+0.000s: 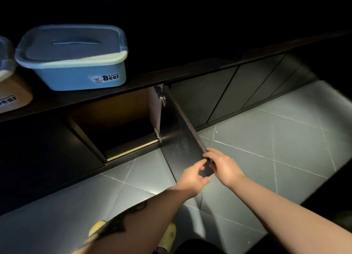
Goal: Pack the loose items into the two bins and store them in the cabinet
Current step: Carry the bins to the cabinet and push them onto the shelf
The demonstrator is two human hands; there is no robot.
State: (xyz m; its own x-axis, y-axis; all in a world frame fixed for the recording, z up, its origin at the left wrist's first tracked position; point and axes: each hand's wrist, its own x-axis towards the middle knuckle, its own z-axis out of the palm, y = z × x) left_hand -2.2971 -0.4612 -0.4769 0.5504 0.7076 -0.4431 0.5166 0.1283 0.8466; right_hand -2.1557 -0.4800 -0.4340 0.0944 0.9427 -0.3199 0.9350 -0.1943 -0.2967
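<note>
Both hands, left hand (192, 174) and right hand (222, 163), pinch the edge of the open cabinet door (182, 137). Above the door, a blue bin (76, 63) with its lid on sits on the table (152, 76), with a tan bin (11, 95) just beside it.

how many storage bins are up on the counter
2: a blue lidded bin stands on the dark countertop above the open cabinet, and a tan bin sits left of it, cut off by the frame edge. More may lie out of view.
</note>
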